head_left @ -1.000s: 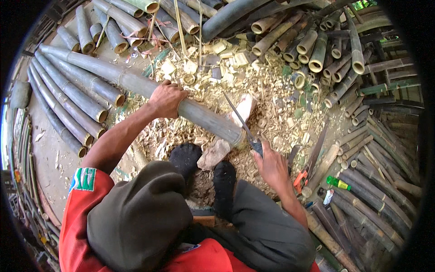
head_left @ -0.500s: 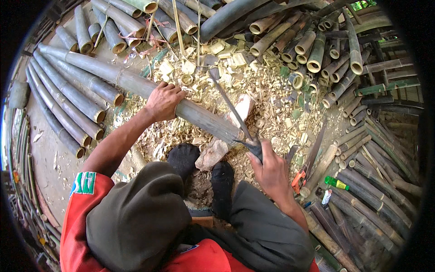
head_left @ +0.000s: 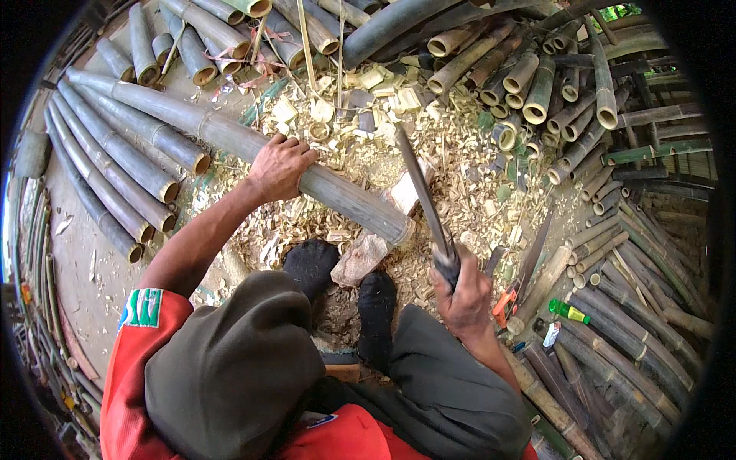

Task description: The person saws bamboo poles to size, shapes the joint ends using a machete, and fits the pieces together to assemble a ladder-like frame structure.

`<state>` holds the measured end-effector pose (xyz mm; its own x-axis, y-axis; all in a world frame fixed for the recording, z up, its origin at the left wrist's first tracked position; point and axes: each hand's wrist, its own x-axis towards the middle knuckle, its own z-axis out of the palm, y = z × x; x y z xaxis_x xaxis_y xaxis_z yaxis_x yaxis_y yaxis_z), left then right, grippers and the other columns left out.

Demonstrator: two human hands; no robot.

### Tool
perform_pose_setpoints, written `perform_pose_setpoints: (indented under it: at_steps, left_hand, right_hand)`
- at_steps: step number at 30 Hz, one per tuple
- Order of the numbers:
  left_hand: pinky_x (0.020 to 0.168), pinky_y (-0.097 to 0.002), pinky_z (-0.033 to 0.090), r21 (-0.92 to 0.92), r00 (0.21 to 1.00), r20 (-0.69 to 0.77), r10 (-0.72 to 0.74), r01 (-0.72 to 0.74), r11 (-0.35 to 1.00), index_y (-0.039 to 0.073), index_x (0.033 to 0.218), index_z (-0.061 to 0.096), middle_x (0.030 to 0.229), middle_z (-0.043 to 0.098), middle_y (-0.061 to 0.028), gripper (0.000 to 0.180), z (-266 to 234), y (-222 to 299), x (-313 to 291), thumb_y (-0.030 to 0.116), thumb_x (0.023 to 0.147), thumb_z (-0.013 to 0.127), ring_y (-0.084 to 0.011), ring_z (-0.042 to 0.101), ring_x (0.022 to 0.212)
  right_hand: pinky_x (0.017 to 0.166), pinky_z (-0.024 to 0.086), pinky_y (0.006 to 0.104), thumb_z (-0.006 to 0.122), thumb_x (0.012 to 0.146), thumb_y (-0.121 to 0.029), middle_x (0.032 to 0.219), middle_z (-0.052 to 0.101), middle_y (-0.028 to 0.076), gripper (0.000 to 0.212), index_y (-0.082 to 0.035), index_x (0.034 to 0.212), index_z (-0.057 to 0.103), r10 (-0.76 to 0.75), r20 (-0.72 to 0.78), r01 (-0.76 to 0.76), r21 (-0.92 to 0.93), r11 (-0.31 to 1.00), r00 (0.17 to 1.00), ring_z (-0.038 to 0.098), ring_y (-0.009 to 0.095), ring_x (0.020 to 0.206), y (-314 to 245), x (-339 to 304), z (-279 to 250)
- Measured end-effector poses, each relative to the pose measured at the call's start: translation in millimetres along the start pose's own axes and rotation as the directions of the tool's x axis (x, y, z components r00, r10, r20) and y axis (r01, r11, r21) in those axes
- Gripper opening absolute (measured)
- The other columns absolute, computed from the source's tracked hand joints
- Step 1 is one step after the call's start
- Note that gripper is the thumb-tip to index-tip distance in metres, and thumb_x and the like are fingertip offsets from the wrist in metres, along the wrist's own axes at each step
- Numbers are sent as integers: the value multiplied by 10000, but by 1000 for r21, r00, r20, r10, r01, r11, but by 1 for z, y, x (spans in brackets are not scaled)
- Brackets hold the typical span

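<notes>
A long grey-green bamboo pole (head_left: 218,132) slants from the far left toward the middle. My left hand (head_left: 282,166) is wrapped over it, a good way back from its cut near end. That end lies over a pale wooden block (head_left: 360,259) close to my feet. In my right hand (head_left: 464,295) is the dark handle of a machete (head_left: 422,184), its long blade pointing up and away, apart from the bamboo's end and to the right of it.
Wood chips and shavings (head_left: 322,126) cover the ground ahead. Cut bamboo poles (head_left: 115,165) lie at the left, and more bamboo (head_left: 540,92) is stacked at the right. An orange-handled saw (head_left: 506,305) and a green bottle (head_left: 569,310) lie to my right.
The machete has swung away from the bamboo's end, its blade now more upright and further right. My right hand has shifted slightly with it. My left hand keeps its hold, almost unmoved.
</notes>
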<state>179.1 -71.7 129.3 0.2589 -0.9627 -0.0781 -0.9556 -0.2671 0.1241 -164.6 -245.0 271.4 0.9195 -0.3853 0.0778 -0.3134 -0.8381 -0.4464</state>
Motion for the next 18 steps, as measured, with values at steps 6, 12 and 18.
perform_pose_setpoints:
  at_steps: [6,12,18]
  left_hand:
    - [938,-393,462,5,998,-52,36,-36,999,103,1101,661,998,660,-65,397,-3,2,0,154,719,756,-228,644,1006]
    - [929,-399,450,54,974,-223,35,-24,998,92,1071,620,965,615,-54,404,12,1,-16,111,688,747,-235,613,972]
    - [925,-402,446,101,930,-356,91,-59,993,97,1057,594,956,590,-54,403,22,2,2,104,678,732,-242,592,954]
  right_hand:
    - [527,564,477,614,1029,-313,701,694,201,495,44,1342,474,354,412,-204,-364,909,840,696,359,572,65,-12,35]
    - [551,569,460,667,994,-200,793,702,220,425,32,1305,495,-22,30,21,50,999,999,714,344,608,2,7,5]
    - [570,581,481,635,1017,-278,726,669,264,410,44,1222,483,350,391,-208,-360,909,851,706,377,590,43,-8,31]
